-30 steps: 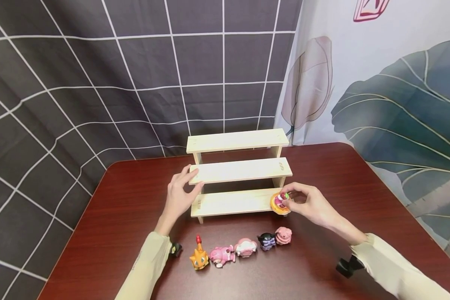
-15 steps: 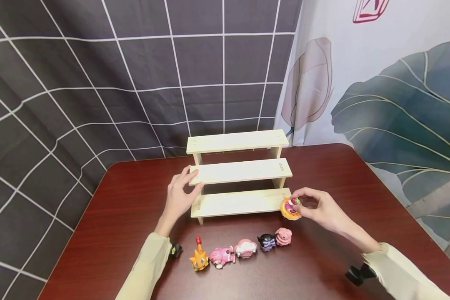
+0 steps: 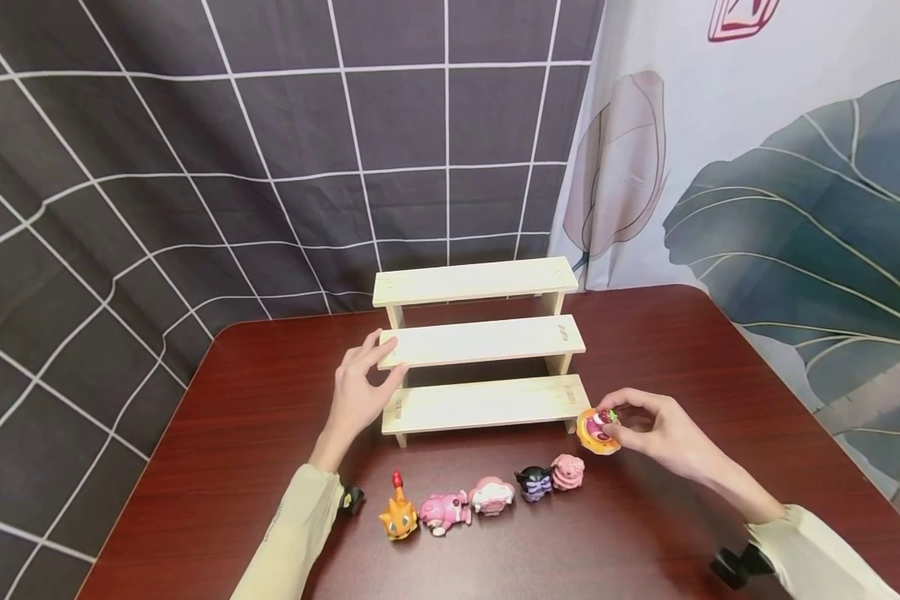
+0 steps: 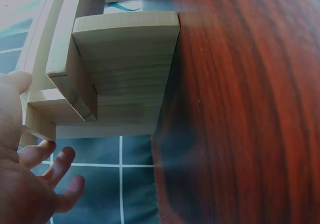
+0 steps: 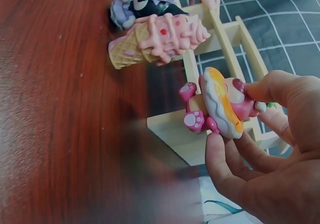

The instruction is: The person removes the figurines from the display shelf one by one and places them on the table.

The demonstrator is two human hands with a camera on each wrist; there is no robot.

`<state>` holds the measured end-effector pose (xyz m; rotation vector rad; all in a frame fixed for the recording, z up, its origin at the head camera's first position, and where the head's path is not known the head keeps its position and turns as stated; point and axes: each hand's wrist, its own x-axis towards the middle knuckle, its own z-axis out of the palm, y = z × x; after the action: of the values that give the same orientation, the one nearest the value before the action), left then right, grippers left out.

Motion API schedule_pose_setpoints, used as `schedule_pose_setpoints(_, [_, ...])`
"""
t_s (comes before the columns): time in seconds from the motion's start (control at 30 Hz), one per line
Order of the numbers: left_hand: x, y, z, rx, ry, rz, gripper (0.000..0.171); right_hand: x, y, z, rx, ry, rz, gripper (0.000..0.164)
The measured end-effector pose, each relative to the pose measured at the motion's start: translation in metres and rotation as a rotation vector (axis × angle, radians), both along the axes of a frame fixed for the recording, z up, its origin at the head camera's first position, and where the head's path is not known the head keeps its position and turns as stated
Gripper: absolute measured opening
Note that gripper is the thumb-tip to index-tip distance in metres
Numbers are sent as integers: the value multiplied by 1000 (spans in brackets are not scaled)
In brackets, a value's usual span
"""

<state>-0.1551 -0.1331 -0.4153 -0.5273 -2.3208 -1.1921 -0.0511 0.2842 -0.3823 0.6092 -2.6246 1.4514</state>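
Note:
A pale wooden three-tier shelf (image 3: 487,404) stands on the table. My left hand (image 3: 362,387) grips the left end of its middle board, thumb on one side and fingers on the other; the left wrist view shows the hand (image 4: 22,149) at the board's end. My right hand (image 3: 663,429) pinches a pink figurine with an orange-and-white ring (image 3: 598,431) just off the right end of the lowest board. In the right wrist view the figurine (image 5: 222,104) shows pink paws with white pads, held by the thumb and fingers (image 5: 270,87).
A row of figurines lies before the shelf: an orange cat-like one (image 3: 399,517), a pink one (image 3: 444,512), a pink-and-white one (image 3: 492,496), a black-and-purple one (image 3: 534,483) and a pink ice-cream cone (image 5: 165,39). A dark gridded curtain (image 3: 285,167) hangs behind the red-brown table (image 3: 255,400).
My right hand has moved right and toward me with the pink figurine, from over the lowest board to just off its right end. The left hand stays on the middle board.

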Motion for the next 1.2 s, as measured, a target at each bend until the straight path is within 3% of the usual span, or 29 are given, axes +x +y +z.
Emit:
schedule_pose_setpoints(0.23, [-1,0,0,-1,4,0,43,6,7,-4,10,-5,-1,28])
schedule_pose_setpoints(1.2, [0,0,-1,-2,-6,1,42,20,14,-28,-50,-94,139,23])
